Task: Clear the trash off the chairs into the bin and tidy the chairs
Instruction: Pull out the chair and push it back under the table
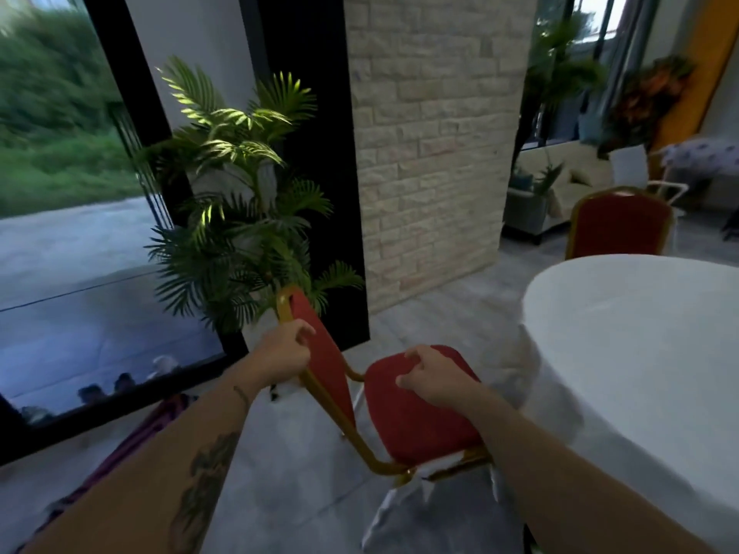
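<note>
Gripping chair [416,409] | left hand [282,353] closed on backrest | right hand [436,379] clutching seat

A grey floor [304,485] carries the red chair [416,413], a potted palm [240,201] and the white-draped desk [640,337], whose blurred top looks bare.

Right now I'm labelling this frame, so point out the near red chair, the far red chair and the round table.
near red chair [416,417], head view, on its seat cushion
far red chair [620,225], head view, on its backrest
round table [640,321], head view, on its white top
</note>
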Motion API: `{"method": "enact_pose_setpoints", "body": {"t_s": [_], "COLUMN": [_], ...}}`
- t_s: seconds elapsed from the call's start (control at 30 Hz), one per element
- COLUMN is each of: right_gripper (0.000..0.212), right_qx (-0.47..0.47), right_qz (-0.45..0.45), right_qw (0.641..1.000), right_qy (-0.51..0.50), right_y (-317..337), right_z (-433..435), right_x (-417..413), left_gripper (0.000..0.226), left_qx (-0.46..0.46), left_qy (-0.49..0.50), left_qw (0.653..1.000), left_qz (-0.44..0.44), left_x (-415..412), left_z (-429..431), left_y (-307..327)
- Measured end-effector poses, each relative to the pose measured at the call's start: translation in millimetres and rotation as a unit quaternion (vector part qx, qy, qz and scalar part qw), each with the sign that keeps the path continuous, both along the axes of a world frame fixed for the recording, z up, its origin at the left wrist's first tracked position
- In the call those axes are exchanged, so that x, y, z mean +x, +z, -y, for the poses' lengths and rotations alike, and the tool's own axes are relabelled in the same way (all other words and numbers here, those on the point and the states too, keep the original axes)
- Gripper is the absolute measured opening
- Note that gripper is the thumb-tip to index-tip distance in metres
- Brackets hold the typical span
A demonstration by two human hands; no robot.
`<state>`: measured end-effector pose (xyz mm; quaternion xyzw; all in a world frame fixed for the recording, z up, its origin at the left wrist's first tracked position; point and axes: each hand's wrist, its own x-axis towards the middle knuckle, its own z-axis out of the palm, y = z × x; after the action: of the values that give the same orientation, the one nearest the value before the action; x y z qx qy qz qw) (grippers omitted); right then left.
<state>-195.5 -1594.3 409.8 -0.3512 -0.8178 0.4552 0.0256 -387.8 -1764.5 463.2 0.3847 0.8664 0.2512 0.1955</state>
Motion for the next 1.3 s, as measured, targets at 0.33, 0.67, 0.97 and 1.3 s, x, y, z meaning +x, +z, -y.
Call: {"method": "enact_pose_setpoints", "body": {"t_s": [0.33,0.67,0.97,1.3], "right_gripper": [0.062,0.061,0.085,0.048], "right_qx": [0.009,0.053,0.031,0.136], "right_qz": [0.036,0.103,0.191,0.14], "right_qw": [0.994,0.978,0.968,0.981], "right_qy": [0.099,0.171,0.162,0.018], "right_y": [10,-10,-52,-70], "right_z": [30,6,17,26], "right_x": [-97,-219,-283,-318], "left_gripper": [0.082,0.103,0.091,0.093], "left_qx": [-0.063,-0.115,-0.165,-0.089], "left_qy": [-0.071,-0.091,-0.159,-0.218], "left_qw": [0.992,0.978,0.945,0.967], "left_qz": [-0.082,-0.148,-0.232,-0.096], "left_x": [-69,-167,-258,-324], "left_z": [19,-28,-79,-141], "left_y": [1,-25,-86,-112]}}
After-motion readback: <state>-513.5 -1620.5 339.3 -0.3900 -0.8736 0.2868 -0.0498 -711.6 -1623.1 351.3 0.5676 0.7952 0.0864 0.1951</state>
